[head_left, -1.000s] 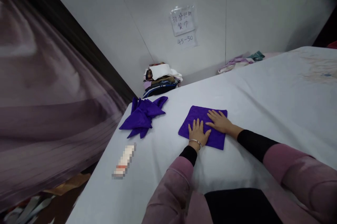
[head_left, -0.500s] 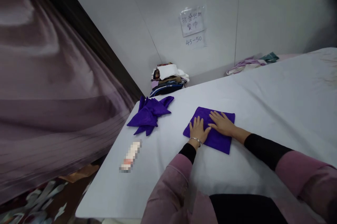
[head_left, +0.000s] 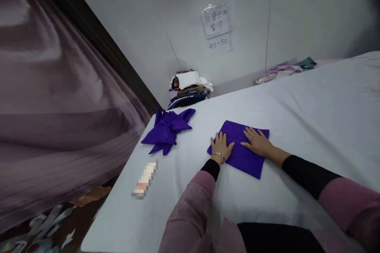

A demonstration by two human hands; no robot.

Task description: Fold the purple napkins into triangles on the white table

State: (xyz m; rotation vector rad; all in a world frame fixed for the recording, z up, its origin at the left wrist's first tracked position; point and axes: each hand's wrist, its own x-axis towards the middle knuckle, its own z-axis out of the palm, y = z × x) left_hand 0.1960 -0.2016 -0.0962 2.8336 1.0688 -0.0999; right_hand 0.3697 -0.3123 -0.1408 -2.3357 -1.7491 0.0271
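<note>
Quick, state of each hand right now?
Left hand: open, palm down on the flat, four-sided purple fabric cloth, holding nothing.
Right hand: open, palm down on the same cloth, holding nothing.

Open lane on table (head_left: 190,154) betw. purple bundle (head_left: 166,129) & L hand (head_left: 221,145); more room R of flat purple cloth (head_left: 245,160), tho R forearm (head_left: 310,175) cuts across nr side. Bundle + pixelated strip (head_left: 145,179) obstruct L end; fabric stack (head_left: 190,90) & wall (head_left: 243,43) behind far edge.
</note>
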